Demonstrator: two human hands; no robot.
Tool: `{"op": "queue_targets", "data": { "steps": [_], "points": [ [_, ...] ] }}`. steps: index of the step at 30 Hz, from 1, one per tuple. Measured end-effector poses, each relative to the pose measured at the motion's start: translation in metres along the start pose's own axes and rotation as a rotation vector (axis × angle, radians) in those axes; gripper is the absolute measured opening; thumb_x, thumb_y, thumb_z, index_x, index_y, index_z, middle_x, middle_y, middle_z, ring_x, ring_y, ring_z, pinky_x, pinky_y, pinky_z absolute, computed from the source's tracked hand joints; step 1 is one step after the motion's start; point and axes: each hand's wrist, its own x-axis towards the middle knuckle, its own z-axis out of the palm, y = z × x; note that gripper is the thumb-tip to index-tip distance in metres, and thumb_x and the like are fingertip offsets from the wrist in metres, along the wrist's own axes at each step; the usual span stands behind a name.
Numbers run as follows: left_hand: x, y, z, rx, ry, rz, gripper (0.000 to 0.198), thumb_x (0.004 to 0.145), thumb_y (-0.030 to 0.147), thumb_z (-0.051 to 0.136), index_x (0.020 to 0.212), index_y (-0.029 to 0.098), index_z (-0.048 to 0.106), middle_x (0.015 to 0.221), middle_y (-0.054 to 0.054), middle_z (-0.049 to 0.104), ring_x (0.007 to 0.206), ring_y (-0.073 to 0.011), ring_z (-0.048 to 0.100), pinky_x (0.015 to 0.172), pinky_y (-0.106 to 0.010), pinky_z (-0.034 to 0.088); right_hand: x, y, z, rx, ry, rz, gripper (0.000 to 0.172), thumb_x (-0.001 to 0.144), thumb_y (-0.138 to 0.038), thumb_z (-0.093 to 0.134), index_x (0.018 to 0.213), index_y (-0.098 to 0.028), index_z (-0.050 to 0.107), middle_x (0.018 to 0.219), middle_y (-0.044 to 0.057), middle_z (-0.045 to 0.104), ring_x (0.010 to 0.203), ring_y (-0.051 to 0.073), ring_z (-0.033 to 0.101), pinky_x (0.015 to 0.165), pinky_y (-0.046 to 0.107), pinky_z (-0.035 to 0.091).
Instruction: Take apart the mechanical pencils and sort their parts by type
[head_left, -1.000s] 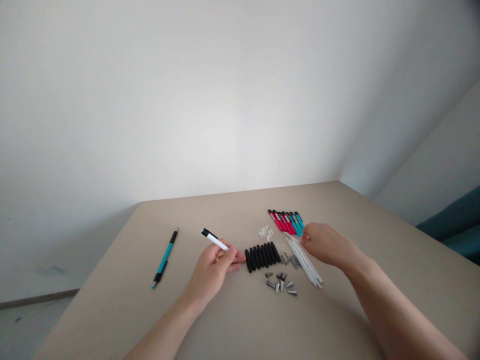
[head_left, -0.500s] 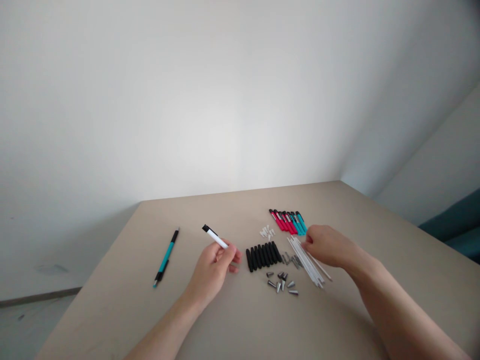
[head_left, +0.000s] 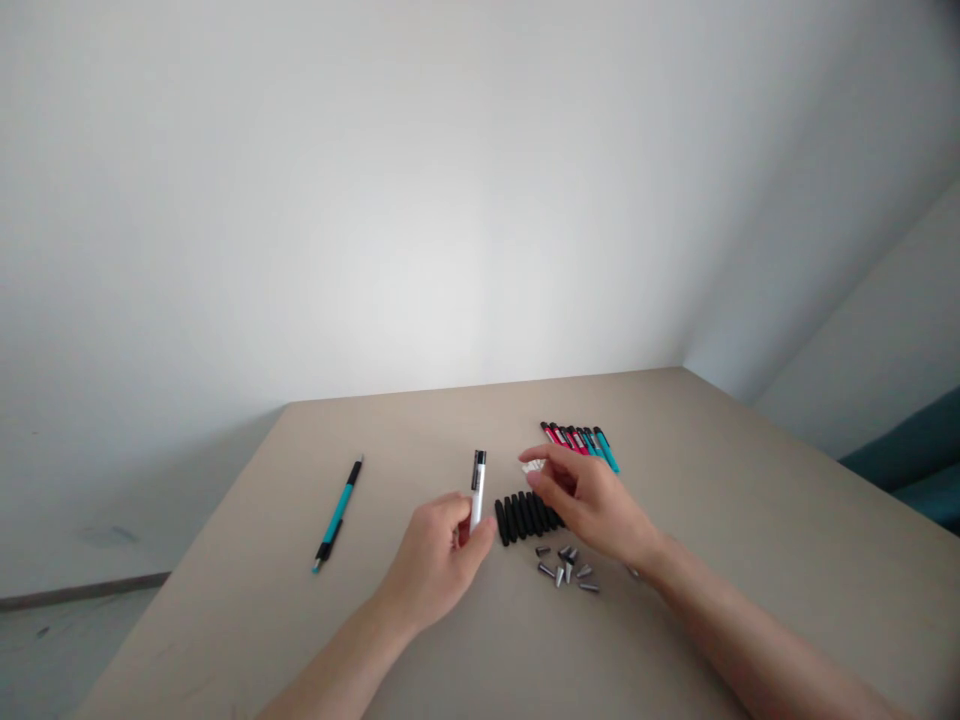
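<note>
My left hand (head_left: 442,555) is closed around a white pen barrel (head_left: 478,495) with a black clip end, which stands nearly upright, clip end up. To its right, my right hand (head_left: 589,500) hovers with thumb and forefinger apart, and I see nothing between them. Under and beside its fingertips are small white plastic pieces (head_left: 534,466), partly covered. A row of black pen grips (head_left: 517,518) lies between the two hands, its right end hidden by my right hand. Several silver cone tips (head_left: 568,572) lie loose just below that hand.
A finished-looking turquoise and black pen (head_left: 339,512) lies alone at the left. Red and turquoise barrels (head_left: 579,440) with black clips sit in a row behind my right hand. The tan table (head_left: 420,430) meets a white wall at the back.
My right hand has moved left from the white refills, which it now mostly hides, and its fingers have opened. My left hand has turned the white barrel from slanted to nearly upright.
</note>
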Motion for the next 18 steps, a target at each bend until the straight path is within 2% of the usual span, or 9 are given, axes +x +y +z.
{"op": "queue_targets", "data": {
  "steps": [3, 6, 8, 12, 18],
  "points": [
    [-0.001, 0.004, -0.002, 0.120, -0.045, 0.084, 0.025, 0.085, 0.025, 0.050, 0.061, 0.018, 0.046, 0.063, 0.002, 0.047, 0.060, -0.0125, 0.045, 0.055, -0.023, 0.031, -0.009, -0.013, 0.020, 0.167, -0.095, -0.091, 0.031, 0.090, -0.038, 0.048, 0.113, -0.018, 0.054, 0.069, -0.002, 0.054, 0.056, 0.010, 0.046, 0.051, 0.021, 0.033],
    [-0.002, 0.006, -0.002, 0.187, -0.112, 0.142, 0.020, 0.085, 0.022, 0.050, 0.065, 0.018, 0.051, 0.068, 0.001, 0.053, 0.067, -0.0139, 0.049, 0.062, -0.023, 0.034, -0.013, -0.018, 0.031, 0.310, -0.136, -0.098, 0.022, 0.090, -0.037, 0.051, 0.095, -0.017, 0.057, 0.068, -0.002, 0.053, 0.059, 0.010, 0.045, 0.053, 0.021, 0.033],
    [-0.002, 0.006, -0.001, 0.214, -0.142, 0.142, 0.019, 0.085, 0.022, 0.051, 0.066, 0.019, 0.052, 0.067, 0.001, 0.054, 0.067, -0.0137, 0.050, 0.064, -0.023, 0.034, -0.013, -0.019, 0.035, 0.358, -0.134, -0.072, 0.022, 0.090, -0.037, 0.050, 0.082, -0.017, 0.056, 0.065, -0.003, 0.050, 0.058, 0.010, 0.043, 0.053, 0.021, 0.033],
    [-0.001, 0.001, 0.000, 0.250, -0.143, 0.047, 0.017, 0.082, 0.027, 0.056, 0.067, 0.019, 0.052, 0.066, 0.002, 0.056, 0.064, -0.0139, 0.050, 0.060, -0.024, 0.033, -0.012, -0.016, 0.036, 0.293, -0.101, -0.043, 0.025, 0.090, -0.038, 0.050, 0.078, -0.017, 0.057, 0.061, -0.003, 0.047, 0.056, 0.010, 0.041, 0.051, 0.022, 0.031],
    [0.001, -0.003, -0.001, 0.185, -0.158, -0.041, 0.016, 0.083, 0.029, 0.054, 0.071, 0.019, 0.057, 0.068, 0.000, 0.062, 0.064, -0.0149, 0.054, 0.060, -0.024, 0.034, -0.013, -0.019, 0.032, 0.192, -0.059, -0.113, 0.022, 0.090, -0.036, 0.050, 0.085, -0.017, 0.061, 0.067, -0.001, 0.054, 0.057, 0.010, 0.044, 0.053, 0.022, 0.033]
  ]
}}
